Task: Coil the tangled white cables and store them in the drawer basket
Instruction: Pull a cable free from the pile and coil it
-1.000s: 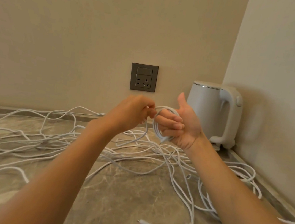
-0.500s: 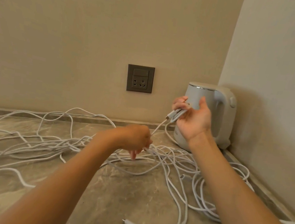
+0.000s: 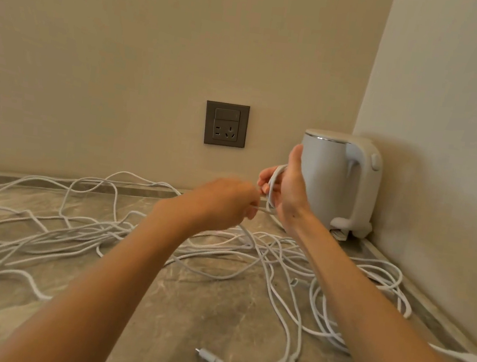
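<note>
Tangled white cables [image 3: 44, 235] sprawl over the grey stone counter from the left edge to the right corner. My right hand [image 3: 286, 186] is raised in front of the kettle and holds a small coil of white cable [image 3: 273, 185] looped round its fingers, thumb up. Just left of it, my left hand [image 3: 222, 203] pinches the strand that runs down from the coil to the tangle; this hand is blurred. A loose plug end [image 3: 206, 356] lies on the counter near the front. No drawer basket is in view.
A white electric kettle [image 3: 339, 184] stands in the back right corner against the wall. A dark wall socket [image 3: 225, 124] sits on the back wall above the counter [image 3: 185, 309]. Another white cable end [image 3: 468, 358] lies at the right edge.
My left hand rose from the tangle up to my right hand with the strand. The right hand turned and now has a loop of cable round its fingers again.
</note>
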